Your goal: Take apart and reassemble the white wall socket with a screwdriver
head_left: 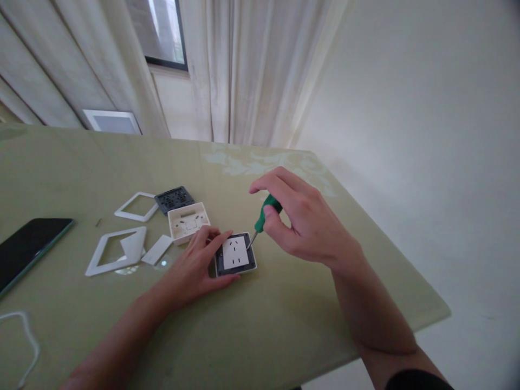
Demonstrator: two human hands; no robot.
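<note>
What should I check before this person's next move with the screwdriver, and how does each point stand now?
1. Left hand steadying the power socket: ok.
2. Right hand holding the green-handled screwdriver: ok.
3. Screwdriver tip at the socket's dark border: ok.
4. Tip seated in a screw: cannot tell, too small.
5. Loose parts put away: not ok; mounting box lies near the left hand.
6. Smartphone apart from the socket: ok.

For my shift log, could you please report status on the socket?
Left grip on socket. Right grip on green screwdriver, tip at socket's right side. White box near left grip; nothing visibly blocking screwdriver.
</note>
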